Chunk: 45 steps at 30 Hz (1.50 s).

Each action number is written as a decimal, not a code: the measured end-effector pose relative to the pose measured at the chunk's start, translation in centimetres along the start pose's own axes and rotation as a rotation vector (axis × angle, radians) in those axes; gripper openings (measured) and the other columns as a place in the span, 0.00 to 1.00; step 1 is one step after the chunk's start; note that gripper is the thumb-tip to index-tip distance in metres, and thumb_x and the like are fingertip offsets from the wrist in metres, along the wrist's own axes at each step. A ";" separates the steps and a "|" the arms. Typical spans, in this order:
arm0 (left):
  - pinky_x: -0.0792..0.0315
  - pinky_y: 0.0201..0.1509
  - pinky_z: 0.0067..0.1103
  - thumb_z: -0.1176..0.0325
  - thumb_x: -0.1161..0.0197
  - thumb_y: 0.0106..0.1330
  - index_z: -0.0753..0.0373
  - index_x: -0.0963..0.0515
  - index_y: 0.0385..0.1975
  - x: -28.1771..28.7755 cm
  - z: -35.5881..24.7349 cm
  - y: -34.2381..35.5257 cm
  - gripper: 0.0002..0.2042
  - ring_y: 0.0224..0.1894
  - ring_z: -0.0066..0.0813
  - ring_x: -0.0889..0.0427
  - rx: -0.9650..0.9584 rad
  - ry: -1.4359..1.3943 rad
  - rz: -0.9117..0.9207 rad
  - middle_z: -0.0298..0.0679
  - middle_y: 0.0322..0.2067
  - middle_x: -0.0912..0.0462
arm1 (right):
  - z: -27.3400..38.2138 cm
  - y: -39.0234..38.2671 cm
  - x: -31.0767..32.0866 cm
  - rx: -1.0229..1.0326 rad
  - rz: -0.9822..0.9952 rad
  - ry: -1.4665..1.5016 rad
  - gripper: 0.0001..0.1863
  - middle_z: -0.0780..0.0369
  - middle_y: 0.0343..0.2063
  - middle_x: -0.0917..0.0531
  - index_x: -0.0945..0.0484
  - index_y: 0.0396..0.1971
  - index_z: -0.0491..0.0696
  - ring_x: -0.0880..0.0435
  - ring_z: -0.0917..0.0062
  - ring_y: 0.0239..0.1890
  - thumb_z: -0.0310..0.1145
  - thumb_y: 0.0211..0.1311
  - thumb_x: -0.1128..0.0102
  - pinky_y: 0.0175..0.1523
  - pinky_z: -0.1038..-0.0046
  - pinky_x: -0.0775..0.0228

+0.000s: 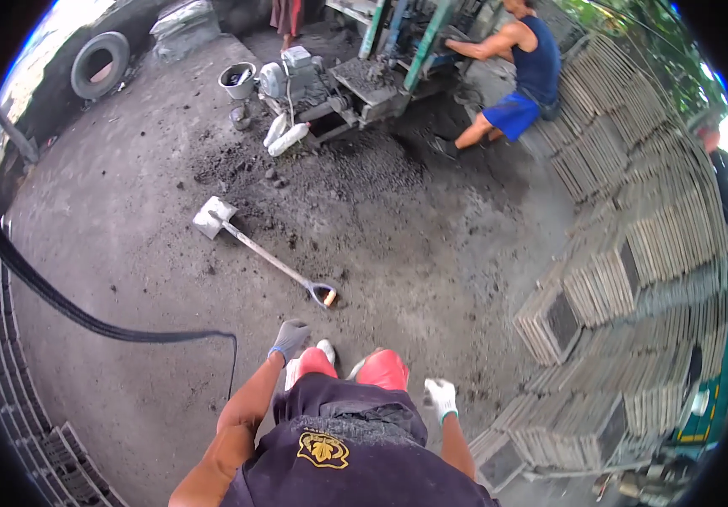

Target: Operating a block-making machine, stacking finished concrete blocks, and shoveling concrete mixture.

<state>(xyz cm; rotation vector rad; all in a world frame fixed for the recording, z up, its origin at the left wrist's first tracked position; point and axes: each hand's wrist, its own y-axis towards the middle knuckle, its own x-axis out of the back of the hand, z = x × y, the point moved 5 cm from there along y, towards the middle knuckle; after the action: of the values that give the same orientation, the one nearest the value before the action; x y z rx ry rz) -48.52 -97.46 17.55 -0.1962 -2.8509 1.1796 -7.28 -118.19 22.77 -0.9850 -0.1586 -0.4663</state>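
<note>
My left hand (pixel 290 338), in a grey knit glove, hangs beside my left knee with its back toward me. Its fingers are mostly hidden, and no object shows in it. On the other side, my right hand (pixel 441 397) wears a white glove with a green cuff; its fingers are slightly bent, with nothing in them. A shovel (pixel 267 256) lies on the ground ahead of my feet, nearest to my left hand but apart from it. Its pale blade points away to the left, and its D-shaped handle lies toward me.
Dark loose material (pixel 339 173) is spread before a machine with a motor (pixel 275 80). A person in blue shorts (pixel 512 114) works there. Stacked flat boards (pixel 546 325) line the right side. A bucket (pixel 237 81), a tyre (pixel 100 66) and a black cable (pixel 127 331) are leftward.
</note>
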 end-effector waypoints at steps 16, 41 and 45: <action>0.25 0.35 0.29 0.60 0.37 0.47 0.70 0.21 0.24 -0.2 -13.7 15.3 0.16 0.27 0.38 0.18 -0.133 0.239 -0.539 0.50 0.21 0.19 | 36.3 27.0 0.7 0.314 0.188 -0.154 0.10 0.66 0.19 0.22 0.21 0.31 0.46 0.24 0.81 0.18 0.37 0.59 0.42 0.23 0.73 0.29; 0.32 0.54 0.37 0.67 0.30 0.40 0.67 0.33 0.52 12.2 -38.3 66.2 0.34 0.51 0.50 0.26 -0.254 0.879 -0.567 0.52 0.46 0.26 | 41.2 18.7 -18.1 -0.250 0.225 -0.451 0.11 0.63 0.27 0.19 0.22 0.42 0.42 0.21 0.83 0.26 0.30 0.60 0.39 0.30 0.78 0.25; 0.34 0.55 0.37 0.68 0.28 0.39 0.63 0.35 0.52 11.3 -37.7 70.7 0.35 0.57 0.46 0.32 -0.421 0.986 -0.662 0.47 0.50 0.30 | 42.3 17.9 -19.6 -0.360 0.171 -0.444 0.12 0.62 0.27 0.18 0.23 0.42 0.42 0.21 0.83 0.25 0.29 0.60 0.39 0.30 0.77 0.26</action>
<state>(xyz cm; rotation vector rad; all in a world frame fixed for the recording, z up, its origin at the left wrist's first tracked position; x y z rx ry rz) -49.20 -20.00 -5.76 0.1256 -1.9596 0.2122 -13.39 -68.73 25.75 -1.4367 -0.3950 -0.1124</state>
